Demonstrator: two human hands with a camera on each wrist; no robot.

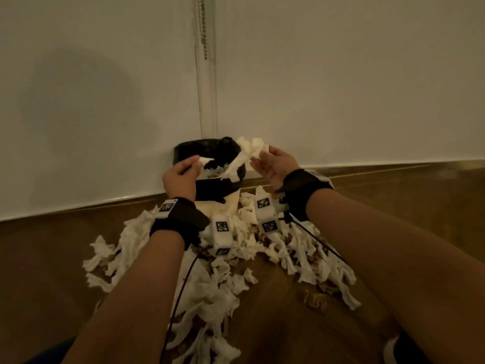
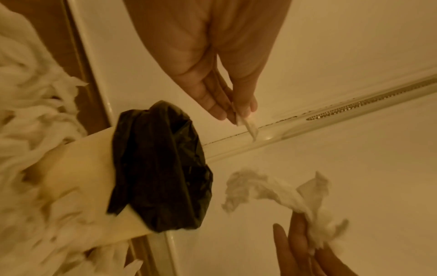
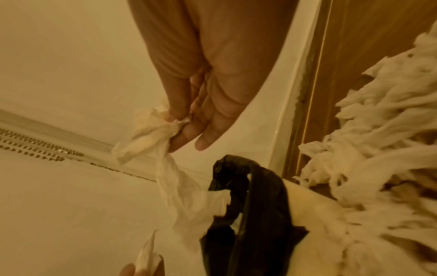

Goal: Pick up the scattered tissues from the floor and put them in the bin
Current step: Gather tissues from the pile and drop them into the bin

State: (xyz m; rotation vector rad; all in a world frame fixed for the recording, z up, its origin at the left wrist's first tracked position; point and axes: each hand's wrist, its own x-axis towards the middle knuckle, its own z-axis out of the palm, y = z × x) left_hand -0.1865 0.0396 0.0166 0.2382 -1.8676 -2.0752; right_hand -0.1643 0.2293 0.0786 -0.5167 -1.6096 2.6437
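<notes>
A cream bin (image 1: 225,203) with a black liner (image 1: 189,151) stands on the floor against the white wall. My left hand (image 1: 194,162) hovers over its left rim and pinches a small tissue scrap (image 1: 206,160); the left wrist view shows that scrap (image 2: 248,126) hanging from the fingertips (image 2: 244,110). My right hand (image 1: 258,158) is over the right rim, pinching a larger crumpled tissue (image 1: 249,152) whose tail hangs into the bin mouth. In the right wrist view this tissue (image 3: 165,164) trails onto the liner (image 3: 257,205). Several torn tissues (image 1: 210,285) lie piled on the floor before the bin.
The wooden floor (image 1: 288,311) meets a white wall with a baseboard (image 1: 78,203). A bead chain (image 1: 203,27) hangs by a vertical seam above the bin. Thin cables (image 1: 181,290) run from my wrist units over the pile. A dark shoe (image 1: 401,350) is at lower right.
</notes>
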